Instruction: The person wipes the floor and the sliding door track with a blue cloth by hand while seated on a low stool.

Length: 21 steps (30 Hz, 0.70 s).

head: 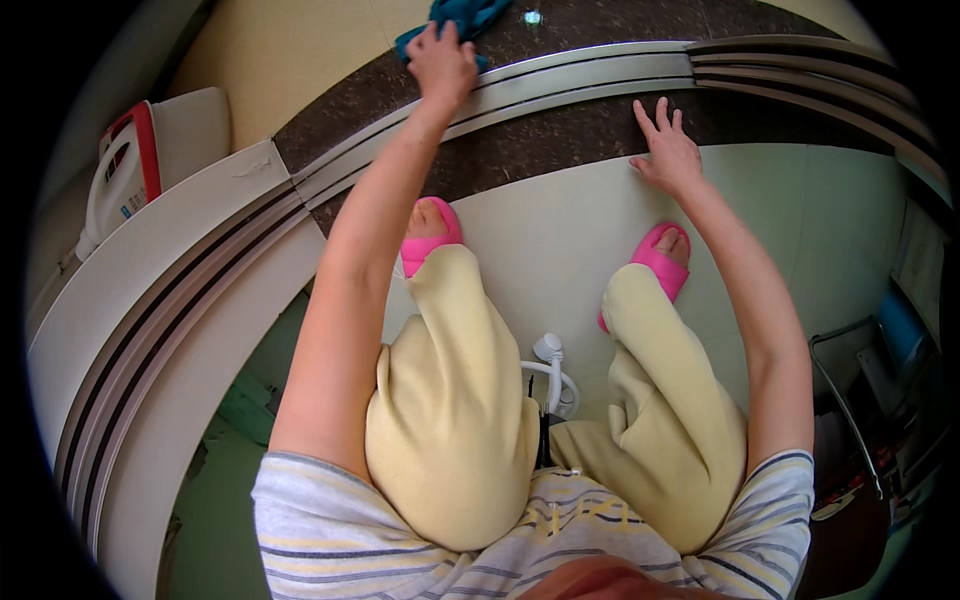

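My left hand [442, 69] reaches far forward, its fingers bent over a bunched teal cloth [469, 16]. The cloth lies on a dark speckled stone threshold [555, 139], just beyond a metal sliding-door track [577, 71]. Part of the cloth is hidden under my fingers. Holding nothing, my right hand [667, 154] is spread at the near edge of the threshold, below the right part of the track. Whether its palm presses on the floor is hard to tell.
Pink slippers [660, 266] are on my feet, on pale floor tiles [525, 195]. A white appliance with a hose [551, 349] is between my legs. A white jug with a red part [150, 150] stands at left behind the door frame [202, 232]. A metal-framed object [847, 405] is at right.
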{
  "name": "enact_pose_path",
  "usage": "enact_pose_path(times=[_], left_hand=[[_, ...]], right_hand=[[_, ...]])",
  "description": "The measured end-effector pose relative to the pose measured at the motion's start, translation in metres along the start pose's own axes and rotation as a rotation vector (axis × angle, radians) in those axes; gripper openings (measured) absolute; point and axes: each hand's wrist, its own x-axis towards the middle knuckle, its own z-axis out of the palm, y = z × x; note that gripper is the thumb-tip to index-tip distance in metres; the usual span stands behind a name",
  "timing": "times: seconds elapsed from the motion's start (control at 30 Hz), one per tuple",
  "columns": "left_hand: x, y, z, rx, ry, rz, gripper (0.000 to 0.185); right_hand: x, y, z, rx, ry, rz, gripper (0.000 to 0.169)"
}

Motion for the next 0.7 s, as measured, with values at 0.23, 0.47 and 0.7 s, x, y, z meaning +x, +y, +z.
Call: enact_pose_path(times=[0.23, 0.47, 0.7], left_hand=[[-0.027, 0.124, 0.031, -0.035, -0.131, 0.545, 0.044], [-0.069, 0.09, -0.003, 0.012, -0.211, 0.738, 0.043], [-0.11, -0.023, -0.052, 0.062, -0.05, 0.561, 0.042]], right_hand=[[-0.006, 0.007, 0.002, 0.032, 0.027, -0.009, 0.086], [-0.011, 0.014, 0.024, 0.119, 0.154, -0.086, 0.074], [-0.015, 0.013, 0.037, 0.127, 0.266, -0.098, 0.071]])
